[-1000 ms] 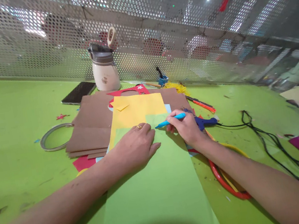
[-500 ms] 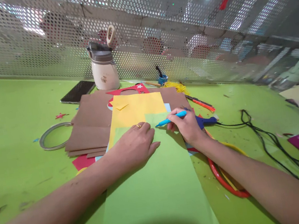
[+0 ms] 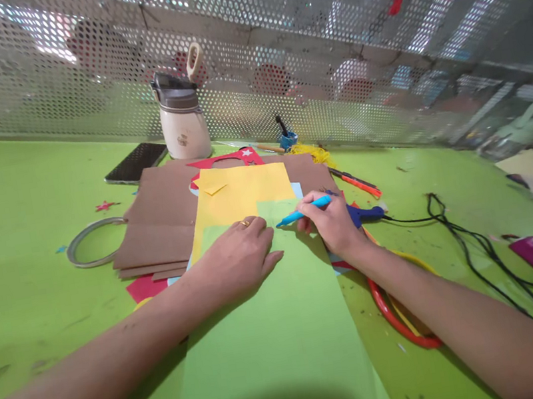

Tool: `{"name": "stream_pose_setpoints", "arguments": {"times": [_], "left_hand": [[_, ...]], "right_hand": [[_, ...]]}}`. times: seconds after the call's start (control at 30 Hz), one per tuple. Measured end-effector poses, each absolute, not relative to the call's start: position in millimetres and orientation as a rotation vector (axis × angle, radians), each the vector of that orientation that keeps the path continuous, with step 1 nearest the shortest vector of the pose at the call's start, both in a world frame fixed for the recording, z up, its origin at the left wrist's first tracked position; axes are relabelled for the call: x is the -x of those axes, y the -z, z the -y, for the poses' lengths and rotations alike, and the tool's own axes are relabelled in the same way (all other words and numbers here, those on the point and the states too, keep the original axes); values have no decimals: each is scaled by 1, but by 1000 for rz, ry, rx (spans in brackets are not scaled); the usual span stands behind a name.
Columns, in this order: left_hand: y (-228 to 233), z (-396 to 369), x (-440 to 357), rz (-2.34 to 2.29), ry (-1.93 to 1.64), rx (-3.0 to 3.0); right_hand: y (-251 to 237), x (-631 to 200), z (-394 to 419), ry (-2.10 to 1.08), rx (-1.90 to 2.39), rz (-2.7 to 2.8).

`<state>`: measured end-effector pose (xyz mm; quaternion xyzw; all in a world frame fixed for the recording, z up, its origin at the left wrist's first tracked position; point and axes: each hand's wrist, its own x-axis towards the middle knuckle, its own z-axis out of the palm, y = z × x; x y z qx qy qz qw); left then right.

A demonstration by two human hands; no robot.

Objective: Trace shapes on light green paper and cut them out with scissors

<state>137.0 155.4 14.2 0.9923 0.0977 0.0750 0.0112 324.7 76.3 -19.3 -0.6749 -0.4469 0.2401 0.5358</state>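
Green paper (image 3: 276, 360) is spread under the fingers, pressed by the empty left hand (image 3: 240, 255); a blue marker (image 3: 305, 211) is pinched by the right hand (image 3: 334, 226); no drawn line is discernible; beyond the fingers, yellow paper (image 3: 252, 187) is seen.

On my feed, a dark-lidded white bottle (image 3: 185, 130) stands before a perforated metal screen (image 3: 219, 28), a phone (image 3: 136, 163) beside it. I see a grey ring (image 3: 94, 262) near a red star (image 3: 105, 205) at left; at right, a looped black cord (image 3: 443, 218) near a magenta device (image 3: 528, 250).
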Motion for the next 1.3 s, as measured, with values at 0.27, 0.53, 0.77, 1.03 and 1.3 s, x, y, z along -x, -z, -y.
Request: {"name": "stream_pose_setpoints", "arguments": {"times": [0.27, 0.53, 0.77, 1.03, 1.3], "left_hand": [[-14, -155, -136, -304, -208, -3120], [-17, -153, -137, -317, -189, -3130], [-16, -154, -137, -316, -204, -3123], [-15, -154, -138, -309, -224, -3115], [-15, -154, -138, -303, -251, -3119]], "right_hand": [[20, -326, -77, -570, 1621, 1035], [16, -326, -76, -603, 1640, 1052], [13, -325, -75, -600, 1642, 1071], [12, -325, -74, -607, 1645, 1090], [15, -328, -75, -596, 1623, 1041]]}}
